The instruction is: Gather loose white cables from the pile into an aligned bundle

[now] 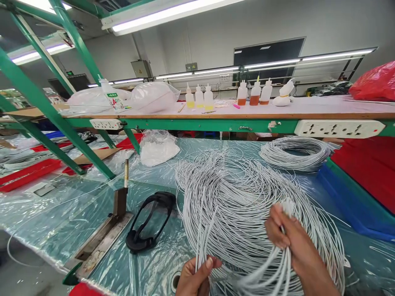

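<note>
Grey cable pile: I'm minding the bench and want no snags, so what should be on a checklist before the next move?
1. Left hand closed on grey cables: ok, thumb and fingers pinch several strands.
2. Right hand closed on a bunch: ok.
3. Bunch below the right hand untangled: cannot tell, blurred.
4. Cable pile neat: not ok, loose loops stray at its far edge.
5. Metal tool apart from the pile: ok, left of it beyond the black frame.
</note>
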`<move>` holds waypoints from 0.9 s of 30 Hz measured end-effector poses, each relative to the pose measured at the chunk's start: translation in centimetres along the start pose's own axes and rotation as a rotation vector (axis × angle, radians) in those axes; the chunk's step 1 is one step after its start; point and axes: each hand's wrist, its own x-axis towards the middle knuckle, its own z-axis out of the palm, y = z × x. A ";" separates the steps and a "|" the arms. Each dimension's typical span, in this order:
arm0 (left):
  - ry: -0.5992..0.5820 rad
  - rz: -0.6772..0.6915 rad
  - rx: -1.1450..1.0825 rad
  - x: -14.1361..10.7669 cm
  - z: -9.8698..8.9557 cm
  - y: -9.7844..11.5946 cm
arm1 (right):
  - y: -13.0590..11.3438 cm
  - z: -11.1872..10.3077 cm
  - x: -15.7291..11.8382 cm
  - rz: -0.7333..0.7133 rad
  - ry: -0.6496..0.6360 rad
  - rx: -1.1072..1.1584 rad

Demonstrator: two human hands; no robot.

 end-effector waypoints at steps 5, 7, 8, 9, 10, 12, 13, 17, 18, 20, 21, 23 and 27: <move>-0.016 0.116 -0.094 0.4 2.9 -0.9 | 0.8 3.2 -2.8 0.018 0.017 -0.316; -0.022 0.117 -0.083 0.5 3.4 -1.3 | 0.9 4.1 -3.3 -0.027 0.043 -0.346; -0.015 0.116 -0.080 0.6 3.4 -1.4 | 0.8 4.4 -3.4 -0.035 0.047 -0.360; -0.007 0.116 -0.078 0.6 3.4 -1.5 | 0.8 4.5 -3.4 -0.040 0.043 -0.373; -0.005 0.118 -0.082 0.6 3.4 -1.6 | 0.8 4.4 -3.4 -0.039 0.030 -0.387; -0.010 0.116 -0.096 0.5 3.4 -1.5 | 1.0 4.2 -3.2 -0.033 0.017 -0.401; -0.012 0.112 -0.111 0.4 3.4 -1.4 | 1.2 4.0 -3.1 -0.031 0.020 -0.391; 0.006 0.103 -0.161 0.1 3.6 -1.1 | 2.3 3.0 -1.9 -0.033 0.077 -0.281; 0.017 0.104 -0.168 0.1 3.7 -1.1 | 2.5 2.8 -1.6 -0.042 0.086 -0.254; 0.034 0.110 -0.174 0.1 3.6 -1.1 | 2.7 2.6 -1.2 -0.038 0.088 -0.224; 0.037 0.113 -0.176 0.2 3.5 -1.1 | 2.7 2.7 -1.2 -0.027 0.085 -0.221; 0.024 0.117 -0.171 0.3 3.4 -1.2 | 2.4 3.0 -1.4 0.000 0.077 -0.234; -0.016 0.112 -0.140 0.4 3.4 -1.6 | 2.0 3.8 -2.0 0.020 0.016 -0.293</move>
